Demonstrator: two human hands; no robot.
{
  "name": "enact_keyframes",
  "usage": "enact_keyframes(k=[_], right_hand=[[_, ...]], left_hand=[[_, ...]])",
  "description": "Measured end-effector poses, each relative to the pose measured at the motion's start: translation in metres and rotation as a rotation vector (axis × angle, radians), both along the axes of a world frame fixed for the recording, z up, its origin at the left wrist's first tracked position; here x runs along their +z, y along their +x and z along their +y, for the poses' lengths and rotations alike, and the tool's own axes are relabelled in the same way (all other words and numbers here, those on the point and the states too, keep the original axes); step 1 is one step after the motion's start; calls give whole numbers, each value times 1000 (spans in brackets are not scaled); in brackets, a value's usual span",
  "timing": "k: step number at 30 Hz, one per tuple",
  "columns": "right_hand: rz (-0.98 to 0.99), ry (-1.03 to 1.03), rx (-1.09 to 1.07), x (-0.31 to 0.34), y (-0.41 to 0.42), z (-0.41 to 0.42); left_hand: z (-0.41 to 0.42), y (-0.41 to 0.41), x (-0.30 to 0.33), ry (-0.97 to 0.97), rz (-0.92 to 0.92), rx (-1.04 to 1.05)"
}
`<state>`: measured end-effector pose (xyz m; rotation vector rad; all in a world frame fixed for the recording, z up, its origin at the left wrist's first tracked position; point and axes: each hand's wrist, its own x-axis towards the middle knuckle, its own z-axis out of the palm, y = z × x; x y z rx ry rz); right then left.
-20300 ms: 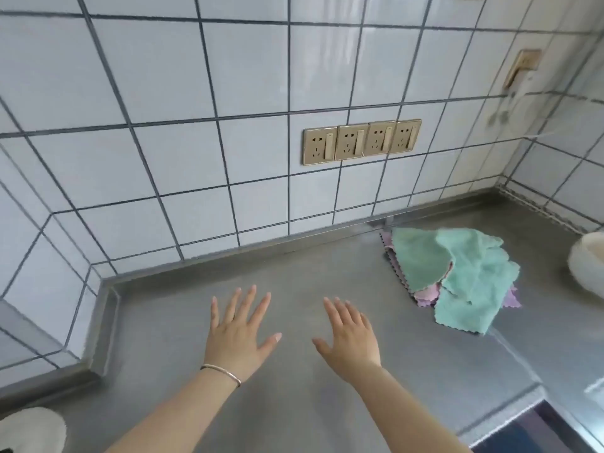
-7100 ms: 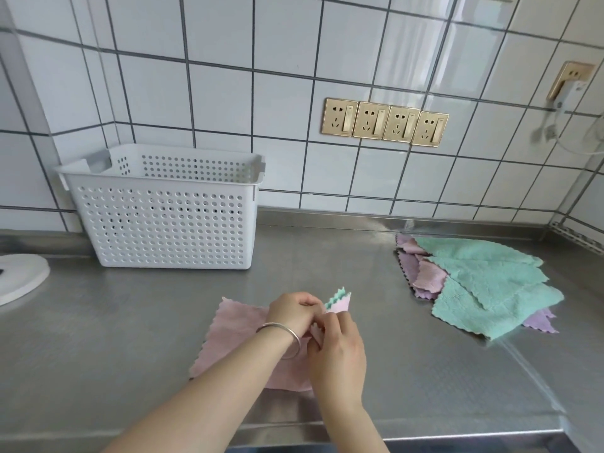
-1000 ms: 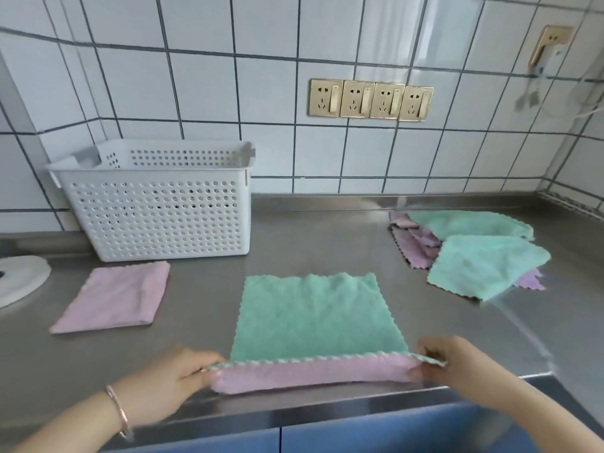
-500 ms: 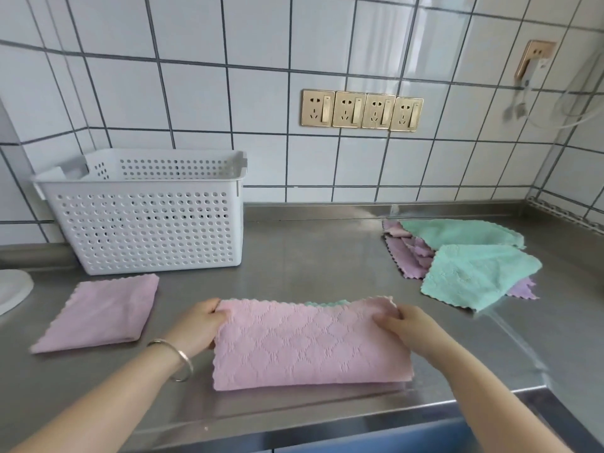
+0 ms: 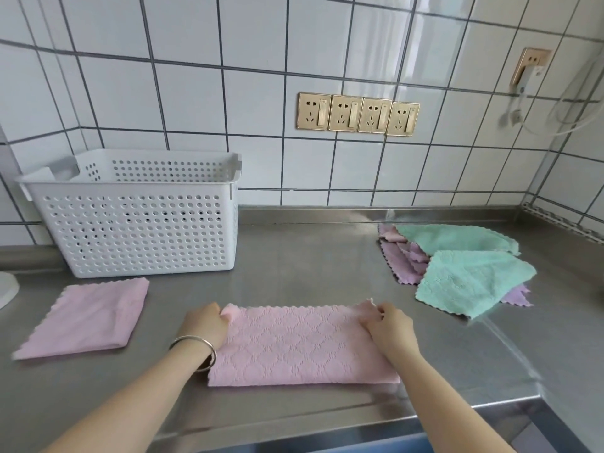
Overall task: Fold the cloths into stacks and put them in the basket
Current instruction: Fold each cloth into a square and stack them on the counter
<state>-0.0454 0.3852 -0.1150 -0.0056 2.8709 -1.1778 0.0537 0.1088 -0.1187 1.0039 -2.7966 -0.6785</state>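
Note:
A pink cloth (image 5: 300, 344), folded in half into a wide strip, lies flat on the steel counter in front of me. My left hand (image 5: 204, 325) pinches its far left corner and my right hand (image 5: 390, 328) pinches its far right corner. A second folded pink cloth (image 5: 88, 317) lies to the left. The white perforated basket (image 5: 137, 220) stands behind that cloth, against the wall. A loose pile of green and purple cloths (image 5: 457, 266) lies at the back right.
The steel counter (image 5: 304, 256) has a front edge just below the folded strip. A white round object (image 5: 6, 289) shows at the far left edge. Sockets (image 5: 358, 114) and a hanging cable (image 5: 523, 86) are on the tiled wall.
The near edge of the green-faced cloth was lifted and carried to the far edge, folding it in half with pink up. Both hands now rest at the far corners.

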Motion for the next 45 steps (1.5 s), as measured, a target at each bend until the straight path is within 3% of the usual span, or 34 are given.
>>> enact_keyframes(k=[2,4,6,8,11,13,19,25,32,34,37,42,45], right_hand=[[118,2,-39,-1,3,1],[361,231,-1,-2,10,0],[574,407,162,0,23,-10],[606,457,366,-3,41,-24],[415,556,642,-13,57,-38],[226,529,675,-19,58,-31],[157,508,458,-24,50,4],[39,-94,25,-3,55,14],[-365,-210,-62,20,41,23],[-388,-149,-2,21,47,21],[-228,-105,5,22,59,14],[262,57,1,22,83,-28],[428,40,37,17,94,-55]], left_hand=[[1,4,0,-12,124,20],[8,10,1,-140,216,-16],[25,10,5,-296,171,-213],[50,7,8,-326,40,-462],[77,4,-1,-372,-159,-691],[77,3,-11,-373,-220,-708],[74,8,-13,-279,-272,-650],[80,6,-5,-255,-327,-606],[111,-18,-10,-295,-211,-773],[112,-21,-13,-260,-228,-741],[116,-24,-2,-146,-159,-717],[126,-25,34,557,401,-415],[124,-24,42,748,456,-311]])
